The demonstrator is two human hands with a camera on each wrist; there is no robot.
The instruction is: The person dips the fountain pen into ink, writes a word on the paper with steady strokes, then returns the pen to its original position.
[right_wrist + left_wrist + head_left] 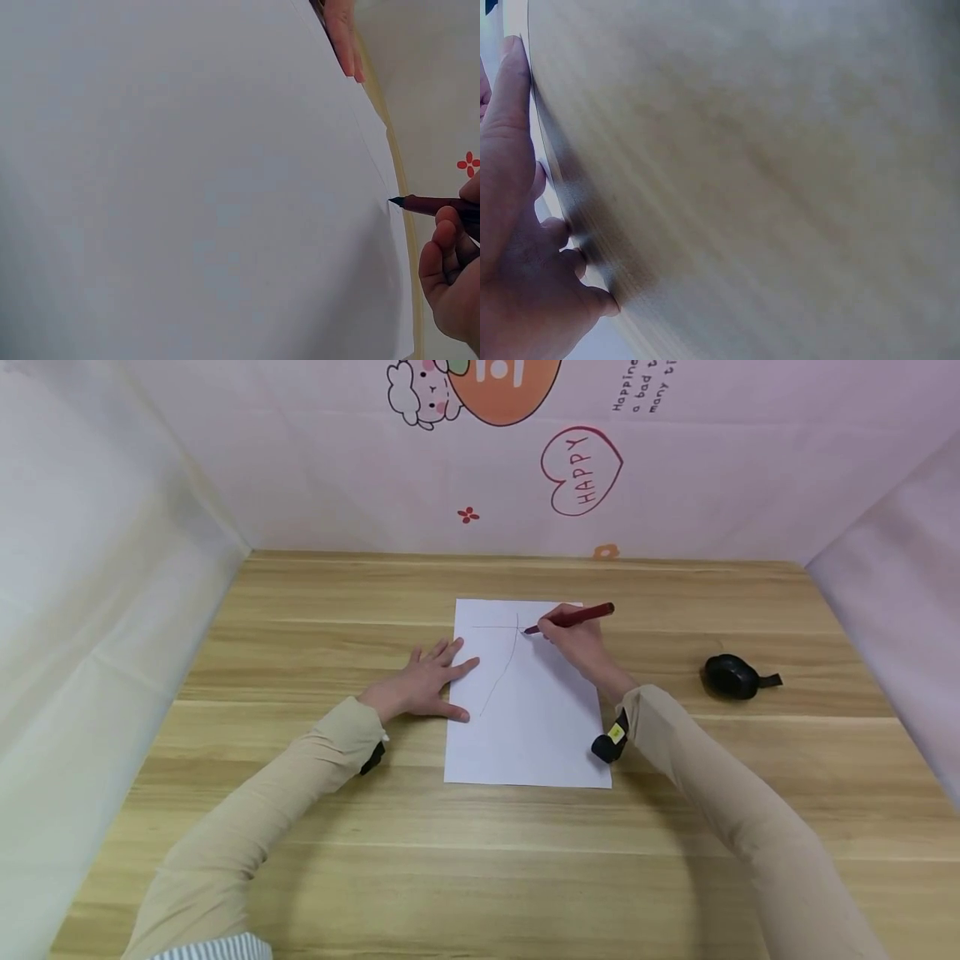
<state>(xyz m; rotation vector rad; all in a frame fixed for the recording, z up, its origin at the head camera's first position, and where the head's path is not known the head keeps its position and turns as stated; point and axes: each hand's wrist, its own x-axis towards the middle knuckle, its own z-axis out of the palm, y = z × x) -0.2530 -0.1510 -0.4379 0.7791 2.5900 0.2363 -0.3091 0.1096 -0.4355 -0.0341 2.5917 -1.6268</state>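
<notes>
A white sheet of paper (525, 735) lies on the wooden table, bearing a thin horizontal line near its top and a curved line running down to the left. My right hand (581, 643) pinches a dark red pen (588, 614), its tip at or just above the sheet beside where the two lines cross. In the right wrist view the pen (431, 204) points left, with its dark nib at the paper (225, 150). Spread flat, my left hand (427, 683) rests across the sheet's left edge, fingers and thumb on the paper. The left wrist view shows that hand (525, 247) along the edge.
To the right on the wooden table (525, 860) lies a black rounded object (731, 677) with a short strap or tab. A printed white cloth (337, 485) stands behind the table, and pale cloth sides (90, 568) rise at left and right.
</notes>
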